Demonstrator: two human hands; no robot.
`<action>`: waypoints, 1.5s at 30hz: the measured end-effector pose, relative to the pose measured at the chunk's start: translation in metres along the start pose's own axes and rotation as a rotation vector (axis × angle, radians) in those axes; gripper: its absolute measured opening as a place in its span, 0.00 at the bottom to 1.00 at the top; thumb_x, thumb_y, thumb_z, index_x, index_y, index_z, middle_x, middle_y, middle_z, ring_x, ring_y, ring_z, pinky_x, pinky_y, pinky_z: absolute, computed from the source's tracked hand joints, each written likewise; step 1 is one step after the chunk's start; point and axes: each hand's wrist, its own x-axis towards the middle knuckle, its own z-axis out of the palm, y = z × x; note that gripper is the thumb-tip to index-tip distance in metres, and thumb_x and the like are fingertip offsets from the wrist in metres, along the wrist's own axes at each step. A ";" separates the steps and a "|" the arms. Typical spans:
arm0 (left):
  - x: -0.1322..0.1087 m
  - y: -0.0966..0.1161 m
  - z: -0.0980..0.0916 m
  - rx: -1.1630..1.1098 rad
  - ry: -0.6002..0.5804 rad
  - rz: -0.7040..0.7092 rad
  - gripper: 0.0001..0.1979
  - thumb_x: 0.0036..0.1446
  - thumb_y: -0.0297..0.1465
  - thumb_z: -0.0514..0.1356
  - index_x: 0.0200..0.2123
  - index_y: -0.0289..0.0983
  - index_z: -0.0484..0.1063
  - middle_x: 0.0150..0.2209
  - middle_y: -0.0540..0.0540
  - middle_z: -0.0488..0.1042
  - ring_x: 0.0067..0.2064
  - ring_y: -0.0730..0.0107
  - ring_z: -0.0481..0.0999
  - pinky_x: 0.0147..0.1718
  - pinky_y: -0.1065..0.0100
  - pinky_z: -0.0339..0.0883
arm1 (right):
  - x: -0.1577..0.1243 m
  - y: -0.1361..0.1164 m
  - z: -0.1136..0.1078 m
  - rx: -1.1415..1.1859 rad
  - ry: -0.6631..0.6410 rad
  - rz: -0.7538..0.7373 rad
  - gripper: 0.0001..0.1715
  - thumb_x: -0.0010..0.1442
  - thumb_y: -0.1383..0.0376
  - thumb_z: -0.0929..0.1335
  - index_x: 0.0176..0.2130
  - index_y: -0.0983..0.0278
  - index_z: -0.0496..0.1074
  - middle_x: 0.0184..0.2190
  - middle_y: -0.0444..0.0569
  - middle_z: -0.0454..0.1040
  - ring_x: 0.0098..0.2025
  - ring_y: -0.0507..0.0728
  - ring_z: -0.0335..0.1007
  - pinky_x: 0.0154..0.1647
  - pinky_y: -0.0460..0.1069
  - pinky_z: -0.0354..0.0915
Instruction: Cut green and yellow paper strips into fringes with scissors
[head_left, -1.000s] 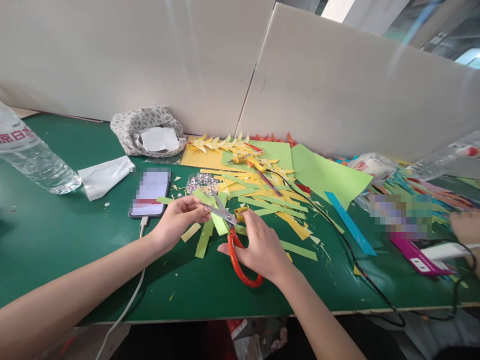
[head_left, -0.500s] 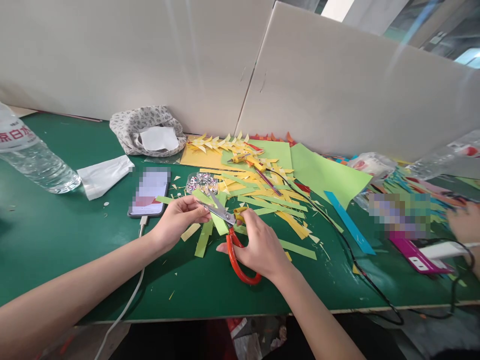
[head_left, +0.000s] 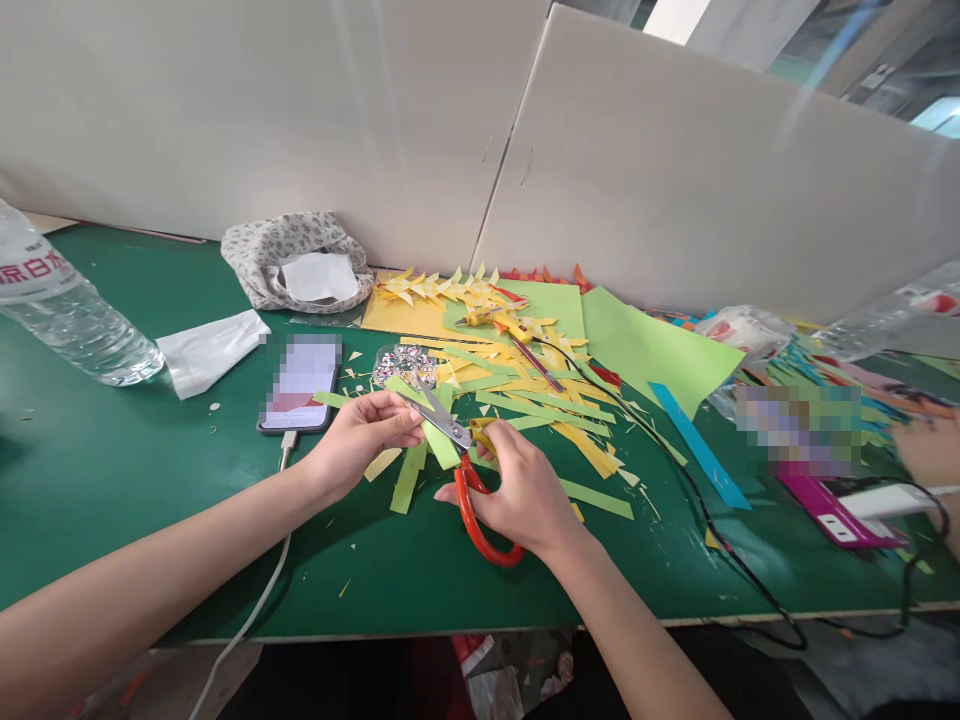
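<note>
My left hand (head_left: pixel 365 440) pinches a light green paper strip (head_left: pixel 441 446) between thumb and fingers. One end of the strip sticks out on the left of the hand, near the phone. My right hand (head_left: pixel 517 490) is wrapped round the handles of a pair of scissors (head_left: pixel 480 530); the lower loop is orange-red, and a yellow part shows under the fingers. The metal blades point left toward my left fingertips and lie across the green strip. Fingers partly hide where blades and paper meet. Beneath and behind the hands lie loose green strips (head_left: pixel 409 480) and yellow scraps (head_left: pixel 585 448).
A phone (head_left: pixel 300 385) on a white cable, a water bottle (head_left: pixel 82 310) and a patterned cloth bag (head_left: pixel 247 255) stand left. Behind lie a yellow glue gun (head_left: pixel 510 325) and green sheets (head_left: pixel 660 345). A blue strip (head_left: pixel 697 445), black cord and another person's hand (head_left: pixel 930 450) are right.
The scissor blades look a little closer together than before. Both hands stay in nearly the same place, and the green strip is still held.
</note>
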 end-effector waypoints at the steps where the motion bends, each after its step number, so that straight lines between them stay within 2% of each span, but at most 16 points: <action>1: 0.000 0.000 0.000 0.000 -0.003 -0.004 0.06 0.45 0.30 0.65 0.23 0.35 0.72 0.23 0.52 0.76 0.27 0.78 0.75 0.31 0.77 0.68 | 0.000 0.000 0.000 0.010 -0.004 0.002 0.24 0.45 0.49 0.68 0.32 0.61 0.57 0.29 0.45 0.63 0.28 0.53 0.60 0.27 0.48 0.58; 8: -0.001 0.002 0.000 0.003 -0.013 -0.014 0.06 0.45 0.30 0.65 0.24 0.35 0.71 0.22 0.52 0.75 0.27 0.79 0.74 0.30 0.78 0.68 | 0.000 0.000 -0.001 0.013 0.009 0.006 0.24 0.44 0.48 0.68 0.29 0.61 0.55 0.27 0.44 0.62 0.25 0.51 0.56 0.25 0.47 0.56; 21: -0.001 0.004 0.001 0.008 -0.021 -0.023 0.06 0.45 0.30 0.65 0.24 0.35 0.71 0.21 0.52 0.74 0.26 0.79 0.73 0.29 0.77 0.67 | 0.000 0.003 -0.001 0.005 0.057 -0.027 0.26 0.43 0.48 0.69 0.26 0.61 0.53 0.25 0.43 0.61 0.24 0.50 0.56 0.24 0.46 0.55; 45: 0.001 0.006 0.001 0.007 -0.026 -0.039 0.06 0.45 0.30 0.65 0.24 0.34 0.72 0.21 0.51 0.73 0.25 0.79 0.72 0.29 0.78 0.68 | 0.000 0.005 0.002 -0.011 0.117 -0.094 0.24 0.46 0.48 0.68 0.26 0.61 0.56 0.24 0.43 0.62 0.23 0.50 0.56 0.23 0.45 0.56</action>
